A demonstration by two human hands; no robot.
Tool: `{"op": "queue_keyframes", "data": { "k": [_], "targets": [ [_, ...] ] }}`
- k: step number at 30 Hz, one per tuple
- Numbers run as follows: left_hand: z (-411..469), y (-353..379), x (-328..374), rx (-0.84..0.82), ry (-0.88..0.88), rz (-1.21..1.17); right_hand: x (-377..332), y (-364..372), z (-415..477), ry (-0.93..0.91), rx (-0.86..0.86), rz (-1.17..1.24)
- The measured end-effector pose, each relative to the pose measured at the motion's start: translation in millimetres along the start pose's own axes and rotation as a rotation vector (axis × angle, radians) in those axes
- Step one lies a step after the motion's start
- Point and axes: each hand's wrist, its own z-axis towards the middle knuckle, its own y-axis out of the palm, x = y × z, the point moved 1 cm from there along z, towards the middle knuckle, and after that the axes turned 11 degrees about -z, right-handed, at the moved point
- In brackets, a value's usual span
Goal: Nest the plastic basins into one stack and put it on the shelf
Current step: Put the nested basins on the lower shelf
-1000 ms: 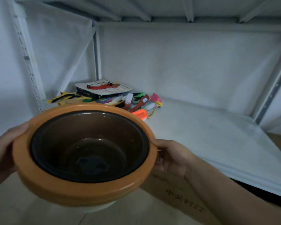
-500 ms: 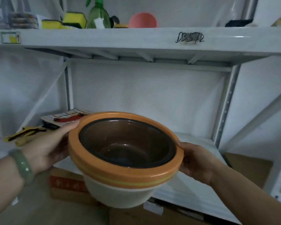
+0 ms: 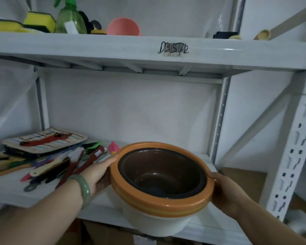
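I hold a nested stack of basins [image 3: 159, 200] in front of the white shelf [image 3: 11, 193]. A dark brown basin sits inside an orange-rimmed one, with a yellow rim and a white basin below. My left hand [image 3: 97, 174] grips the stack's left rim, a green bangle on the wrist. My right hand [image 3: 223, 191] grips the right rim. The stack hangs at the front edge of the lower shelf board, at its right part, tilted a little toward me.
Brushes and tools [image 3: 60, 165] and a stack of flat mats [image 3: 44, 140] lie on the shelf's left part. The upper shelf [image 3: 113, 46] holds sponges, a green bottle [image 3: 70, 18] and a pink bowl [image 3: 124, 26]. A perforated upright [image 3: 293, 156] stands at right.
The stack has moved right and toward the lower shelf board. My view has risen from the lower shelf, so the upper shelf shows, and has drawn closer.
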Motion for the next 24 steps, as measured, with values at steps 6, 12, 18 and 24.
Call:
{"op": "queue_keyframes", "data": {
  "k": [6,12,18,24],
  "targets": [
    [23,18,-21,-0.008,-0.014,-0.040,-1,-15,11,0.024,0.126,0.013],
    [19,14,-26,-0.047,-0.078,-0.076,-3,-13,17,0.042,0.180,-0.003],
    [14,1,-31,-0.073,-0.122,-0.034,-2,-12,13,0.013,0.197,-0.054],
    [24,10,-29,0.026,-0.053,-0.047,-4,-5,7,-0.076,0.276,-0.125]
  ]
}}
